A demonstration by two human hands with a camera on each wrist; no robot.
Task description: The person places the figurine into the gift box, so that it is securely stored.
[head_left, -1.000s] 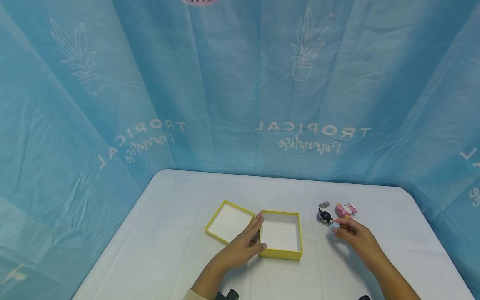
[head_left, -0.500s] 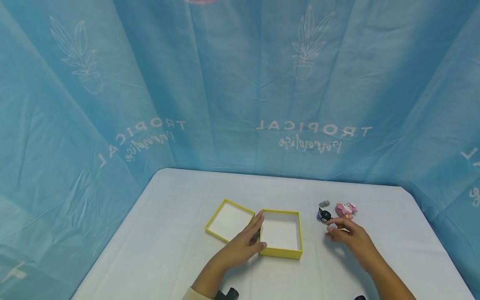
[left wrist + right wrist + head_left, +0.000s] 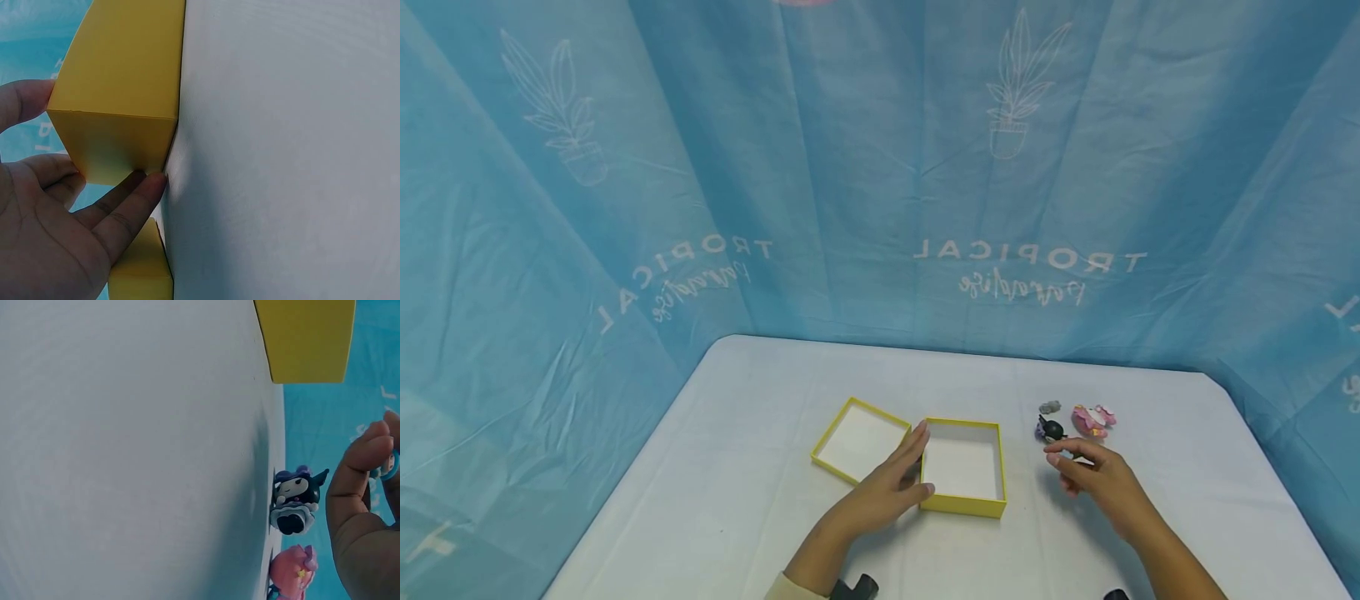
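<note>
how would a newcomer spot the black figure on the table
On the white table, go right from the deeper yellow box. In the head view, the black figure is left of the pink figure and just below the grey toy; its black-and-purple colouring sets it apart.

Blue curtain (image 3: 850,192) backdrop, 9 round through 12 to 3 o'clock; mirrored TROPICAL lettering (image 3: 1027,256) between 2 and 3; plant print (image 3: 1017,92) at 1; white-covered table (image 3: 722,500) at 6.
</note>
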